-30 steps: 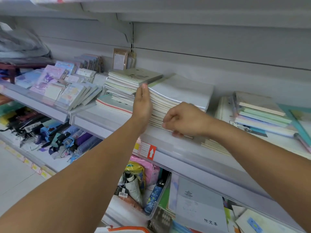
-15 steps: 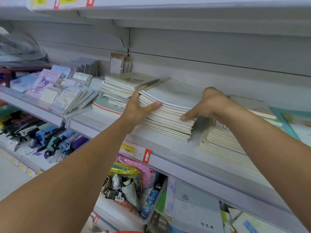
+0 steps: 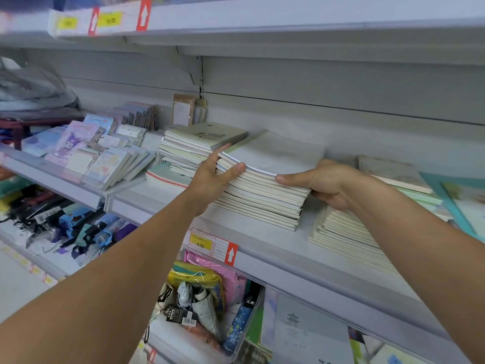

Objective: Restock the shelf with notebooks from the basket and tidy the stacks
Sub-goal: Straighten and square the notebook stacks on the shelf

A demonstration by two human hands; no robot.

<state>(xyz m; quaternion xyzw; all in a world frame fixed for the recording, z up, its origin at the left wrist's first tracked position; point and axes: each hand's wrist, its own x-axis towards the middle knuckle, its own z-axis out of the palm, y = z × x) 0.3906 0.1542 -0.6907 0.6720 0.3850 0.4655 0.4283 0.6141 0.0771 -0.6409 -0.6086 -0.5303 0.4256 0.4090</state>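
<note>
A tall stack of pale notebooks (image 3: 265, 195) sits on the middle shelf (image 3: 262, 241). My left hand (image 3: 212, 177) clasps its left side, thumb over the front edge near the top and fingers behind. My right hand (image 3: 324, 181) grips the stack's right corner, thumb lying along the top front edge. A second notebook stack (image 3: 199, 145) stands just left of it. A lower stack (image 3: 343, 232) lies to the right, partly under my right forearm. The basket is not in view.
Small character notepads (image 3: 86, 156) fill the tilted shelf at left. Coloured notebooks (image 3: 409, 182) lie at far right. A price tag (image 3: 212, 245) hangs on the shelf front. Below are umbrellas (image 3: 65, 224) and a bin of packaged goods (image 3: 204, 298). Another shelf (image 3: 262, 19) runs overhead.
My right hand moved from the stack's front to its right corner. My left hand turned from flat against the side to clasping it. The view came closer and tilted up.
</note>
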